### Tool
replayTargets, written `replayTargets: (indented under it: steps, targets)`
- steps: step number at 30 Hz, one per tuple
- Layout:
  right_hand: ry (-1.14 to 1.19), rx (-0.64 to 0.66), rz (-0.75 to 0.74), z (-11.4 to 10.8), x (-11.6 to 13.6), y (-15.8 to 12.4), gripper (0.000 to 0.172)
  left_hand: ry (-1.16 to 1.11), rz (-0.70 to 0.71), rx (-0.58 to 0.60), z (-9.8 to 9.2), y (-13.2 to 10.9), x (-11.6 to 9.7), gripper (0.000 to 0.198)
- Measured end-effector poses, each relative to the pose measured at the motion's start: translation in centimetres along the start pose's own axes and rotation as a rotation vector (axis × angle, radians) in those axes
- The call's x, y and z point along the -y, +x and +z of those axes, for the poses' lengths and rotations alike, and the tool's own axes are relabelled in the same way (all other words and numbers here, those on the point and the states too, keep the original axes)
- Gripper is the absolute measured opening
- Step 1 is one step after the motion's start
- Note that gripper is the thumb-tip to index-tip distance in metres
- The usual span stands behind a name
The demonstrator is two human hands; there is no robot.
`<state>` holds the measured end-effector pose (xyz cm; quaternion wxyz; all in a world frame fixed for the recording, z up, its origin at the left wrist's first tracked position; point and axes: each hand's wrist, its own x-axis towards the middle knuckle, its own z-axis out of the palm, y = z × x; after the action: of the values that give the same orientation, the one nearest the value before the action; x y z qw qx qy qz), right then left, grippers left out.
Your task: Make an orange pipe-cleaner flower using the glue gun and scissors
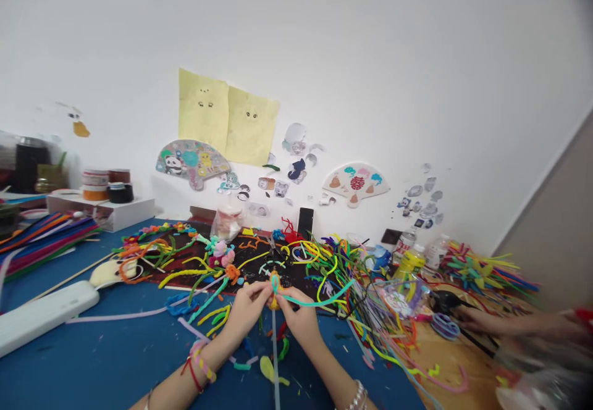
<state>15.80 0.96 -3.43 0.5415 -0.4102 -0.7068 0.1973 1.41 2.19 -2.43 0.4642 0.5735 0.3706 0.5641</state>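
- The left hand (245, 311) is narrowly closed, its fingertips pinching a yellow pipe-cleaner bundle (274, 296) mounted on a thin pale stick (275, 351), near the middle of the tabletop's near edge.
- The right hand (300, 318) is also narrow, gripping a teal pipe cleaner (315, 304) looped around the bundle; the opposed grip seems meant to keep the strand taut.
- The stick points down toward the person, apparently leaving the bundle's top free to work on.
- A clear plastic bag (228, 221) stands at the far edge of the blue tabletop (139, 330); its pale contents are hard to make out.
- Loose pipe cleaners (333, 274) are heaped within reach, beyond the hands.
- Plastic bottles (407, 243) stand near the far right corner.
- At the right edge, another person's hand (477, 320) is open, just beside black scissors (445, 302); the grip cannot be told.
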Motion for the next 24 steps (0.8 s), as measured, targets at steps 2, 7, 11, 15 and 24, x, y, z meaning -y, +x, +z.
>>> replayTargets:
  steps: [2, 7, 11, 15, 24]
  targets:
    - [0.024, 0.005, 0.031, -0.1, -0.3, 0.1, 0.018, 0.023, 0.013, 0.031, 0.1, 0.0, 0.0, 0.021]
    - [0.137, 0.056, 0.116, 0.0, -0.7, 0.2, 0.023, 0.063, 0.041, 0.073, -0.1, 0.1, 0.0, 0.022]
    - [0.244, 0.119, 0.202, -0.1, -1.0, 0.3, 0.030, 0.115, 0.072, 0.176, -0.5, 0.1, 0.0, 0.020]
    - [0.312, 0.179, 0.273, -0.3, -1.4, 0.6, 0.036, 0.170, 0.081, 0.177, -0.5, 0.1, 0.2, 0.019]
    - [0.430, 0.044, 0.336, -0.4, -1.8, 1.5, 0.042, 0.071, 0.020, 0.183, 0.1, 0.1, 0.3, 0.024]
